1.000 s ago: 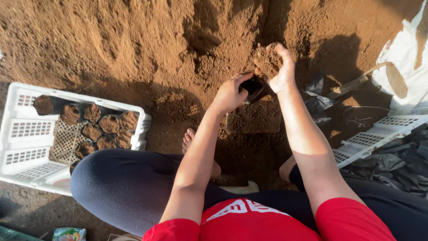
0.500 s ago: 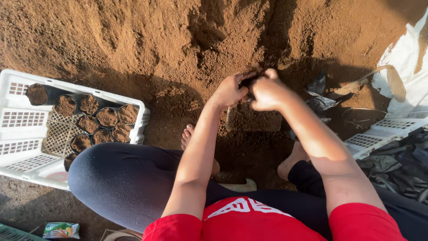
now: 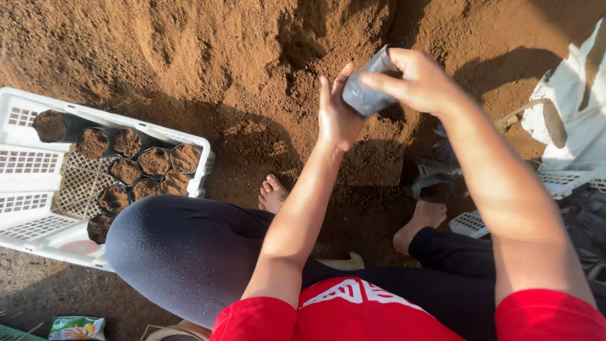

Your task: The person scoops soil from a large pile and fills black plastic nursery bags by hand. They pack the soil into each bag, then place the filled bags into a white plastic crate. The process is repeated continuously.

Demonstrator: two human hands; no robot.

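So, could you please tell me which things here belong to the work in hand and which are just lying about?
In use:
- small black grow bag, held between left hand and right hand
- soil heap
- white crate of filled bags

Lying about:
- white sack
- printed packet

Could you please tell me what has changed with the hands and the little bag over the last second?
The right hand dropped its scoop of soil, joined the left hand, and both raised the small black bag. The white crate of filled bags stayed put.
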